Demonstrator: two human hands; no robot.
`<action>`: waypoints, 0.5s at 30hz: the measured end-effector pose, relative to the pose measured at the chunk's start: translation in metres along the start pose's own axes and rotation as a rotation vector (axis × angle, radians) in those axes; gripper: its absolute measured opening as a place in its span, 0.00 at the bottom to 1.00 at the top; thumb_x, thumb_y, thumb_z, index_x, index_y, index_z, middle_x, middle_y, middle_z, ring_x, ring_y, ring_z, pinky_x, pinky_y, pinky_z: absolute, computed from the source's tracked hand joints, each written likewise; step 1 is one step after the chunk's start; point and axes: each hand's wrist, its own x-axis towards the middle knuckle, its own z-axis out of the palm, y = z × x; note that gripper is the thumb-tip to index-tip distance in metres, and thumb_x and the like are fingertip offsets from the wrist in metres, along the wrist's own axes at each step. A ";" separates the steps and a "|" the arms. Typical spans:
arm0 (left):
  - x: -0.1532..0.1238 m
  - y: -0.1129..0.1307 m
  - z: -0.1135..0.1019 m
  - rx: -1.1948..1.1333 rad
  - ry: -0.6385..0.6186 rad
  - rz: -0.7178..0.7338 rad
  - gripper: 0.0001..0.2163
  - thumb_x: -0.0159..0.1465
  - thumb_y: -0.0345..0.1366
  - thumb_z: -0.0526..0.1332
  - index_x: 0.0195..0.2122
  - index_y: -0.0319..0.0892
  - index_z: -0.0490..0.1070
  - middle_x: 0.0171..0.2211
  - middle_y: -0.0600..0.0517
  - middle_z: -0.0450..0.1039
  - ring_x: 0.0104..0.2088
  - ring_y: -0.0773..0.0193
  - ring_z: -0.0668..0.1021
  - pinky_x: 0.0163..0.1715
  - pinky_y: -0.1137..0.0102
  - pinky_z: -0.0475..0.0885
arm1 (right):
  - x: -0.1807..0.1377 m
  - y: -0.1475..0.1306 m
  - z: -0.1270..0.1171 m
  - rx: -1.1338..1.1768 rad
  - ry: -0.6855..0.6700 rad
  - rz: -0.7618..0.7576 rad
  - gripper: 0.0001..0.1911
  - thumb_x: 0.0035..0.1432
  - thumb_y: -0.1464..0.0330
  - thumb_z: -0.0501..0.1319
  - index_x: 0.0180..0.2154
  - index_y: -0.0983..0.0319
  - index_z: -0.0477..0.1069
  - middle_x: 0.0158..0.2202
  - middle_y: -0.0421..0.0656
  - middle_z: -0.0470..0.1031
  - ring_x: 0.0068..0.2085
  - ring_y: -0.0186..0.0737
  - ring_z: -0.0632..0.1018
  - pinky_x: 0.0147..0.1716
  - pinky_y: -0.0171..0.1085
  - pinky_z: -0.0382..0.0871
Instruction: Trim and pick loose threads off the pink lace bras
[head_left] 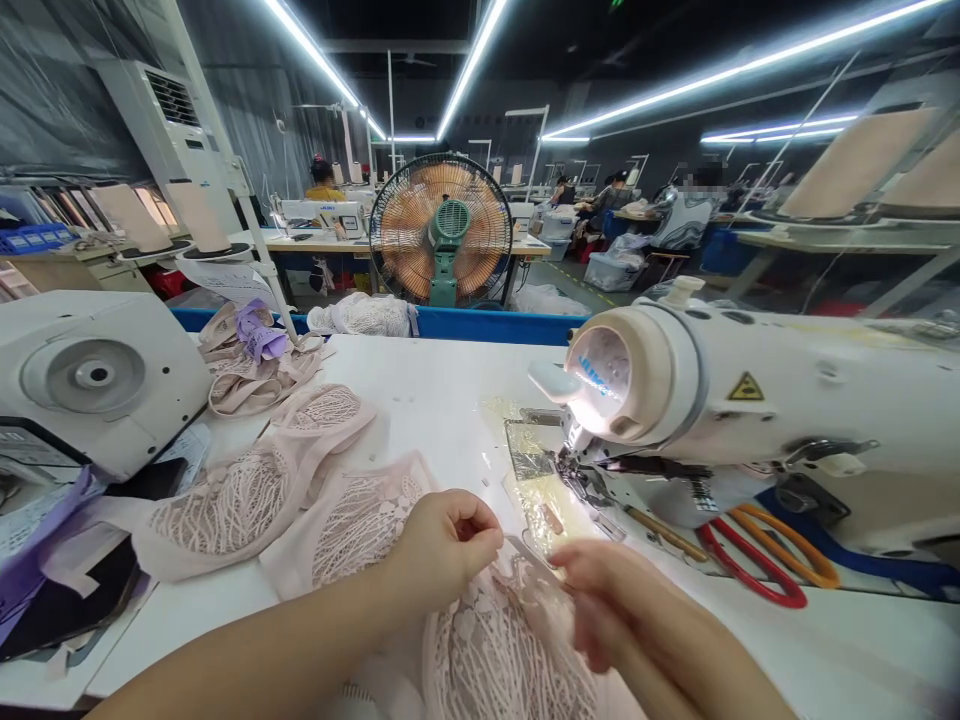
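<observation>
In front of me hangs a pale pink lace bra [502, 650], spread over the table's near edge. My left hand [450, 545] is closed, with thumb and forefinger pinching the bra's upper edge. My right hand [615, 600] is blurred by motion; its fingers are curled at the same edge, a little to the right. A narrow strip of fabric stretches between the two hands. Just beyond them is the needle area of a white sewing machine [577, 465], its lamp lit. More pink lace bra cups [232, 500] lie to the left of my left hand.
Red-handled scissors [757, 570] and an orange handle [795, 545] lie under the machine arm at right. Another white machine [97, 375] stands at left, near a pile of straps [255, 370] with a purple piece. A large fan [442, 230] is beyond the table; people sit farther back.
</observation>
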 end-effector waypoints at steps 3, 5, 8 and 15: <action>-0.001 0.003 -0.001 -0.008 -0.036 -0.059 0.03 0.51 0.32 0.57 0.23 0.38 0.66 0.18 0.56 0.66 0.14 0.76 0.63 0.12 0.79 0.57 | 0.024 0.006 0.013 0.136 -0.114 0.172 0.10 0.61 0.68 0.46 0.33 0.60 0.64 0.36 0.43 0.69 0.24 0.30 0.72 0.21 0.30 0.69; 0.000 0.004 -0.002 -0.012 -0.042 -0.105 0.03 0.51 0.32 0.57 0.23 0.38 0.66 0.17 0.56 0.65 0.14 0.76 0.63 0.11 0.80 0.57 | 0.035 0.010 0.017 0.124 -0.190 0.239 0.08 0.60 0.68 0.47 0.31 0.60 0.64 0.30 0.41 0.71 0.24 0.33 0.72 0.21 0.31 0.68; 0.004 0.001 -0.002 -0.013 -0.050 -0.143 0.03 0.50 0.32 0.57 0.23 0.38 0.66 0.17 0.56 0.65 0.13 0.76 0.63 0.10 0.81 0.56 | 0.043 0.012 0.016 0.017 -0.257 0.229 0.09 0.59 0.69 0.49 0.29 0.59 0.65 0.22 0.37 0.70 0.25 0.35 0.72 0.24 0.32 0.65; 0.010 -0.005 -0.003 0.000 -0.070 -0.154 0.05 0.50 0.36 0.57 0.25 0.39 0.66 0.18 0.55 0.66 0.14 0.73 0.64 0.10 0.79 0.57 | 0.045 0.016 0.012 -0.013 -0.253 0.168 0.10 0.58 0.70 0.49 0.28 0.60 0.66 0.20 0.36 0.68 0.24 0.34 0.71 0.24 0.31 0.59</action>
